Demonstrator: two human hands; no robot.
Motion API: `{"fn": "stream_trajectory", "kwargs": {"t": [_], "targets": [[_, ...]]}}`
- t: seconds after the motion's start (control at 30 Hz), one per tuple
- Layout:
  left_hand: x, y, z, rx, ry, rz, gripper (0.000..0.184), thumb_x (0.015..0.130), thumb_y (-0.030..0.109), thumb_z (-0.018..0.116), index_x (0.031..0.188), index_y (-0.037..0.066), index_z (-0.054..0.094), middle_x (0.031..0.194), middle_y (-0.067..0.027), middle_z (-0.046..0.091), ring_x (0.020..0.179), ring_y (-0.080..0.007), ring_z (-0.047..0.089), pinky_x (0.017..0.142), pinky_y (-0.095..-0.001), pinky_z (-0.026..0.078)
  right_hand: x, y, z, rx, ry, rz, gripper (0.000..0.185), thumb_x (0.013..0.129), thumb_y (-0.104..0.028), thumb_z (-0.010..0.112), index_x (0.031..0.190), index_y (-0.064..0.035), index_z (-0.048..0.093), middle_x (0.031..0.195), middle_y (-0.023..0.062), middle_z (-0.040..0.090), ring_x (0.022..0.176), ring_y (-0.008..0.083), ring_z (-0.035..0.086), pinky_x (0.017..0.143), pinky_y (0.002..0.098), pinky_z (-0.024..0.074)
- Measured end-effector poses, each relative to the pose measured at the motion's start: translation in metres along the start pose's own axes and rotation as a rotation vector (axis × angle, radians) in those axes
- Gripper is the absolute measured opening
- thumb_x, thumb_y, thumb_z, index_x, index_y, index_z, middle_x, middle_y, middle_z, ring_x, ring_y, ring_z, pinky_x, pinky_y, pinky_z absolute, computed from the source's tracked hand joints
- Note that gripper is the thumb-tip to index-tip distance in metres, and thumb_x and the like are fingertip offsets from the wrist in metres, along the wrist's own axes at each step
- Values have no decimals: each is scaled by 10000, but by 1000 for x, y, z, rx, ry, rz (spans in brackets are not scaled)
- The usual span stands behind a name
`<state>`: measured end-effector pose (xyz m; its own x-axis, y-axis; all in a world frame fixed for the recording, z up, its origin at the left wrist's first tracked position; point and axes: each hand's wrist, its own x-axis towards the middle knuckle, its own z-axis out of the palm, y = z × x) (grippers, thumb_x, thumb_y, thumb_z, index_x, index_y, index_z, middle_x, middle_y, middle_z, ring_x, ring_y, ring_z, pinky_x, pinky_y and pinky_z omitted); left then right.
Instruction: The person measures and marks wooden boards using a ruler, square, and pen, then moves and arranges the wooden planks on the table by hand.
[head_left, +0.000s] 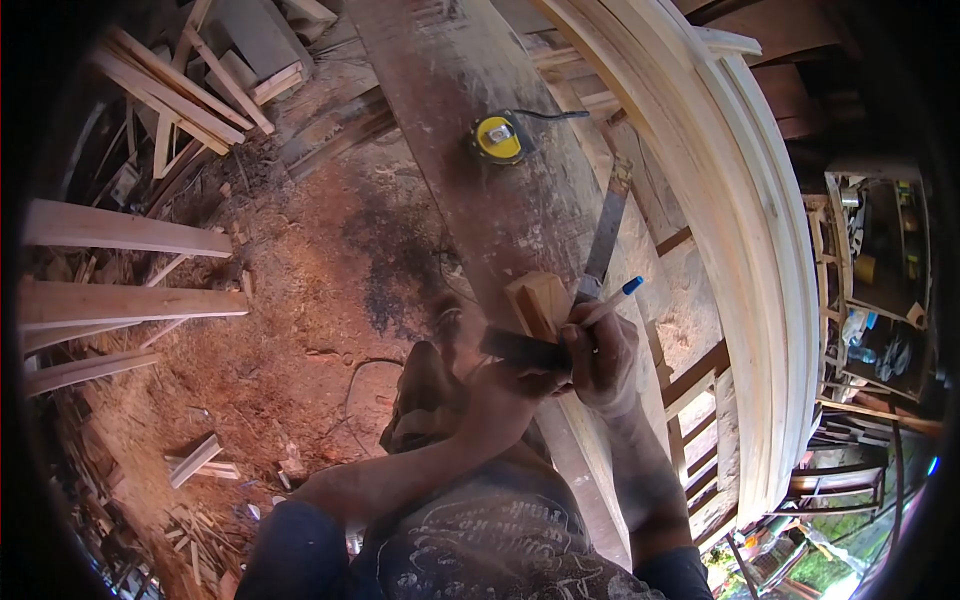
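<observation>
My right hand (608, 365) is closed around a pale pen (610, 303) with a blue end, which points up and away. My left hand (515, 388) grips the dark stock of what looks like a try square (525, 350). A long metal blade (606, 235), seemingly part of the same tool, reaches away beyond my right hand. Just past the stock a short wooden block (540, 305) lies on the long plank (470, 200). My fingers hide where stock, blade and block meet. A yellow and black tape measure (498, 137) rests farther up the plank.
Long pale curved boards (735, 200) run along the right side. Wooden beams (130, 300) jut in from the left, over a floor (280, 330) covered in sawdust. Wood offcuts (200, 460) and a dark cable (355, 385) lie there. Shelves (880, 270) stand at far right.
</observation>
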<state>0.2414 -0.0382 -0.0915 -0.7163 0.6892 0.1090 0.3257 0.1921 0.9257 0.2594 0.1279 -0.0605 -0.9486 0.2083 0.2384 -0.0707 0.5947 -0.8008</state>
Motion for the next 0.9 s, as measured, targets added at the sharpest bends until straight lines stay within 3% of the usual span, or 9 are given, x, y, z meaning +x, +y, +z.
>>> {"fn": "stream_trajectory", "kwargs": {"t": [0.13, 0.23, 0.33, 0.43, 0.53, 0.6, 0.67, 0.83, 0.9], "targets": [[0, 1, 3, -164, 6, -79, 142, 926, 100, 688, 1039, 24, 729, 965, -102, 740, 841, -166, 734, 744, -270, 598, 2, -4, 2, -10, 30, 14, 52, 888, 14, 561, 934, 1, 583, 721, 122, 596, 583, 247, 596, 552, 348, 448], [-2, 1, 10, -526, 26, -338, 143, 926, 109, 689, 1037, 29, 731, 966, -99, 741, 833, -165, 734, 740, -271, 597, -1, -2, 4, 48, 84, 133, 70, 903, 24, 536, 952, -1, 579, 717, 124, 593, 573, 253, 590, 545, 350, 444], [2, 6, 7, -615, 25, -382, 151, 934, 113, 686, 1040, 13, 726, 982, -104, 743, 835, -156, 732, 741, -269, 597, -5, 4, 4, 74, 61, 100, 61, 912, 18, 529, 943, 1, 579, 709, 116, 592, 574, 239, 587, 542, 349, 442], [0, -3, 5, -205, -27, -133, 168, 948, 120, 679, 1037, -17, 716, 990, -111, 743, 848, -147, 730, 748, -272, 600, 4, 5, 0, 36, -40, -43, 59, 921, 11, 522, 938, 7, 578, 704, 107, 591, 571, 218, 584, 539, 342, 441], [-1, -2, 1, -39, -26, -13, 169, 939, 115, 688, 1035, -23, 713, 984, -117, 741, 862, -151, 733, 749, -270, 604, 7, 1, 2, 25, -17, -68, 58, 931, -13, 527, 931, 8, 580, 700, 101, 591, 564, 204, 578, 541, 338, 440], [-5, -2, 10, -400, 35, -255, 158, 925, 105, 695, 1034, -6, 717, 972, -119, 738, 857, -162, 738, 747, -271, 610, 7, -7, 2, 77, -9, 30, 59, 935, -18, 529, 929, 7, 581, 696, 101, 592, 561, 207, 577, 546, 339, 441], [-7, -2, 14, -518, 43, -337, 157, 918, 98, 699, 1035, -4, 717, 969, -124, 736, 851, -169, 741, 747, -269, 614, 4, -9, 2, 113, 5, 99, 60, 937, -22, 530, 926, 5, 582, 690, 100, 592, 561, 209, 579, 550, 340, 442], [0, 0, 1, -127, 24, -10, 192, 939, 109, 692, 1030, -60, 695, 972, -134, 735, 837, -161, 740, 751, -267, 617, 1, -4, 3, 88, -7, 92, 67, 946, -21, 523, 919, 0, 580, 677, 96, 592, 568, 206, 587, 556, 343, 448], [-1, -2, 3, -131, 40, 19, 200, 944, 108, 688, 1033, -72, 688, 971, -135, 733, 845, -157, 737, 752, -265, 617, 2, 0, 3, 45, -16, 33, 78, 954, -33, 521, 916, -3, 581, 674, 97, 593, 578, 205, 593, 561, 345, 450]]}}
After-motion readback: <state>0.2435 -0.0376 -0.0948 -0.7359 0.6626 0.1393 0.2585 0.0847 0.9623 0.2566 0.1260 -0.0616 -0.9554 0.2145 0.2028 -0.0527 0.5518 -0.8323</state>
